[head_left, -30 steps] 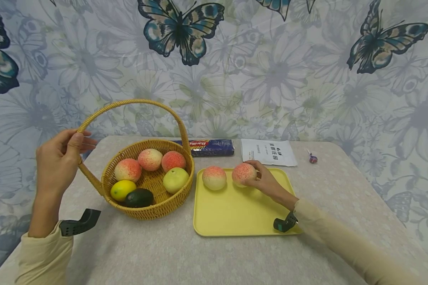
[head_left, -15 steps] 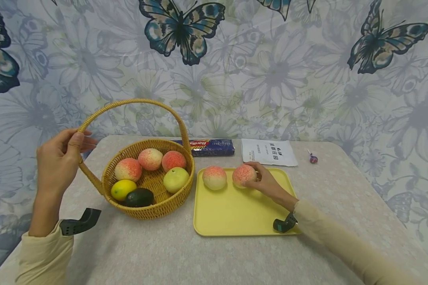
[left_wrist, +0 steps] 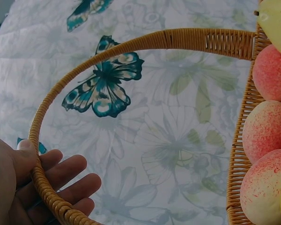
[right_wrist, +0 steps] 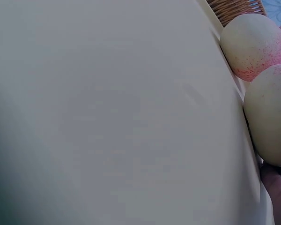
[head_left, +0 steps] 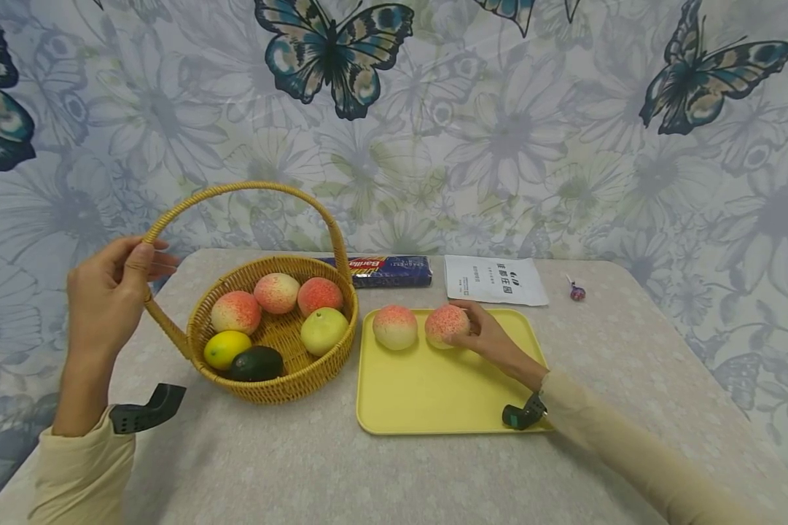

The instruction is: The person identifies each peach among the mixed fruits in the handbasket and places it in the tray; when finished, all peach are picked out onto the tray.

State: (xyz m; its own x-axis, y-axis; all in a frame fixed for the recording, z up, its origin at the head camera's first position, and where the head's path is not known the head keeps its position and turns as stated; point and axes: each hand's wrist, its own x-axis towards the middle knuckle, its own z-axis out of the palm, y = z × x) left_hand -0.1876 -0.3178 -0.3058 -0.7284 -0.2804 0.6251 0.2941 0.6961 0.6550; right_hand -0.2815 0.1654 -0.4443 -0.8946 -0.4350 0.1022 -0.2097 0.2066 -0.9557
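head view: left hand (head_left: 108,292) grips basket handle (head_left: 236,191); right hand (head_left: 488,337) curls around right peach (head_left: 447,325) on yellow tray (head_left: 433,386), second peach (head_left: 395,327) just beside. left wrist view alone shows thumb over handle, fingers (left_wrist: 65,173) nearly straight behind it. right wrist view shows only tray surface, both peaches, fingertip edge.

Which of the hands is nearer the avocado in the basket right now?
Left. The left hand grips the basket handle, just left of the avocado. The right hand holds a peach on the yellow tray, farther away.
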